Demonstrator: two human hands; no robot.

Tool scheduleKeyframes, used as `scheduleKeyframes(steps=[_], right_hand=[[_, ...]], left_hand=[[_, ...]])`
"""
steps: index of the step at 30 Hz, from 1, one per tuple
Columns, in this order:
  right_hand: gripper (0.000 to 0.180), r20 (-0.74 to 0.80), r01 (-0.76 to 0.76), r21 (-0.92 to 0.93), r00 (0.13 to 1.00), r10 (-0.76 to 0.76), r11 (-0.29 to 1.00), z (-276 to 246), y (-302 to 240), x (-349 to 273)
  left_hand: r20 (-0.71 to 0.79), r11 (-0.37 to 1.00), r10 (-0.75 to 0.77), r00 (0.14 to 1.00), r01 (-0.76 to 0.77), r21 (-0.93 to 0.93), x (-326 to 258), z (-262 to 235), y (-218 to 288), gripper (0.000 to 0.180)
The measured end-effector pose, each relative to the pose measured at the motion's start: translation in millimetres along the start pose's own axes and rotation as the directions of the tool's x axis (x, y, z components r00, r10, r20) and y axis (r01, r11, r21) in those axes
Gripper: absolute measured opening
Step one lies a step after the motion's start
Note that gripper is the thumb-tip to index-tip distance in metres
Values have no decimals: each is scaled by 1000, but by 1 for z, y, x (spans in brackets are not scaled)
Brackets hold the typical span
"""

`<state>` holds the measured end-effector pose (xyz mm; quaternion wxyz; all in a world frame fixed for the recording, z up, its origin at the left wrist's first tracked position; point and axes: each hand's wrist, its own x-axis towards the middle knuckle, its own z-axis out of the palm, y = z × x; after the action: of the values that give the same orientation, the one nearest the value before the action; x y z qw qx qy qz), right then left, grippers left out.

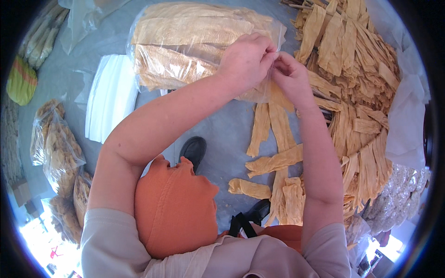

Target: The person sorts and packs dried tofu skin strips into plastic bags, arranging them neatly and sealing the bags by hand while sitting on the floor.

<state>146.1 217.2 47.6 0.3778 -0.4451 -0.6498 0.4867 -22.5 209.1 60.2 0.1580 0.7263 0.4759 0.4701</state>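
A large clear plastic bag (185,65) packed with long, flat, tan dried strips lies in front of me, at the far middle. Over its right end, my left hand (248,60) is closed, thumb and fingers pinching the edge of the bag. My right hand (293,76) meets it there, its fingertips pinched on the same plastic edge. The two hands nearly touch, and the exact bit of film between their fingertips is too small to make out. Just below them, loose dried strips (273,125) hang and lie beside the bag.
To the right spreads a big heap of dried yellow strips (357,60). White sheets (111,97) lie left of the bag. Filled clear bags (60,148) stand farther left, near a yellow-green sack (22,81). My dark shoe (193,150) rests on the grey floor (204,194).
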Motion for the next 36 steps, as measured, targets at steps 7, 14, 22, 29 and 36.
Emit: scheduleKeyframes(steps=[7,14,22,29,36], right_hand=[[25,38,-308,-368,938,345,877,-45,-5,-41],[23,97,-41,-335,992,78,941,-37,4,-10],[22,108,76,-450,994,-30,890,-40,-8,-9],[26,192,150,-386,978,-80,910,-50,11,1],[44,309,51,-392,948,79,919,-33,-22,17]], left_hand=[[71,996,-81,994,83,-24,-4,-5,2,15],[88,991,-8,996,-4,134,3,-7,12,15],[270,944,45,962,-129,303,8,-84,-76,40],[45,935,76,996,-87,344,1,-61,-90,41],[-148,882,124,981,-40,470,-16,-40,-92,38]])
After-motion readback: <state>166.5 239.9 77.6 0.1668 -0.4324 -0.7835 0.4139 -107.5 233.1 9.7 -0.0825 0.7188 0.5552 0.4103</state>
